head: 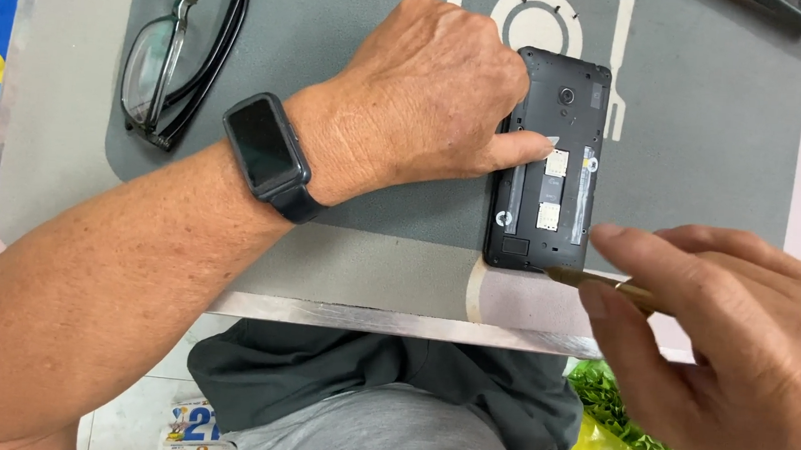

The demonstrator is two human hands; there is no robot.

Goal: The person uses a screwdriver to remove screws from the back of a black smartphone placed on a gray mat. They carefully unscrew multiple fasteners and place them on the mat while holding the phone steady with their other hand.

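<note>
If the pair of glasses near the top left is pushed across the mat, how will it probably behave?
The glasses would probably slide rather than roll, since they lie flat on the grey mat. Their thin dark frame suggests they are light. The lenses look scratchable, so pushing at the frame seems safer.
</note>
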